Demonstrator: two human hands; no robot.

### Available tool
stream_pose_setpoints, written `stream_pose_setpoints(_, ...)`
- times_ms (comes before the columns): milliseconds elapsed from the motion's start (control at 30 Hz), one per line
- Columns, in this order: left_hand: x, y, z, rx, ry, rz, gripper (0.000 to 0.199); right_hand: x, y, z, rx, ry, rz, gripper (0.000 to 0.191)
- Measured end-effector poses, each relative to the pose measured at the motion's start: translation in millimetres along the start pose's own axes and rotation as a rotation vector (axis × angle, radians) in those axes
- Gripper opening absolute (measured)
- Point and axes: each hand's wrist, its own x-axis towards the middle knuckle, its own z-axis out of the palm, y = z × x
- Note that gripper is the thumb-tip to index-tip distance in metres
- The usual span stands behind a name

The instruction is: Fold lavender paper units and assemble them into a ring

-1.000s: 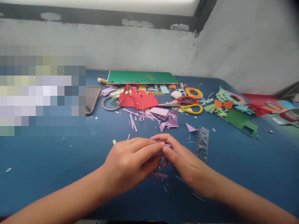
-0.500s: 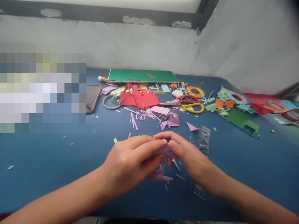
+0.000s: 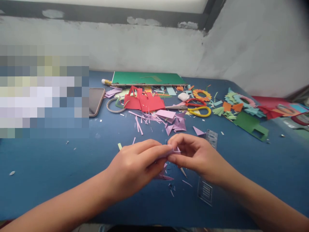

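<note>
A small folded piece of purple paper point(image 3: 177, 151) is held between both hands near the middle of the view. My left hand point(image 3: 138, 162) is closed on its left part, fingers lying over it and thumb beneath. At its right end, my right hand point(image 3: 196, 154) pinches with thumb and forefinger. Most of the paper is hidden by the fingers. Below the hands, more purple paper point(image 3: 165, 177) lies on the blue table point(image 3: 72, 190), partly covered. A clear stencil ruler point(image 3: 205, 192) passes under my right hand, and a pointed metal tip shows beside it.
Farther back lie red paper point(image 3: 152, 102), scissors point(image 3: 199, 111), a tape ring point(image 3: 116, 105), purple scraps point(image 3: 178, 122) and a phone point(image 3: 96, 101). A green board point(image 3: 147, 78) is by the wall. Paper rosettes point(image 3: 241, 100) and a green cutout point(image 3: 251, 125) are at right.
My right hand has shifted its grip, its thumb now below the paper's right end and its fingers curled above. My left hand has barely moved.
</note>
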Motion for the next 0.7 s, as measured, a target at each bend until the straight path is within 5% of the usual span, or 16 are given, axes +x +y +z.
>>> stream_pose_setpoints(433,6,4,-5.8,-0.133,0.022,-0.158,0.025,1,-7,-16,-0.188,0.02,-0.219,0.013)
stream_pose_setpoints(700,7,3,-4.3,-0.092,0.037,-0.117,0.023,4,-6,-17,-0.261,0.059,-0.26,0.011)
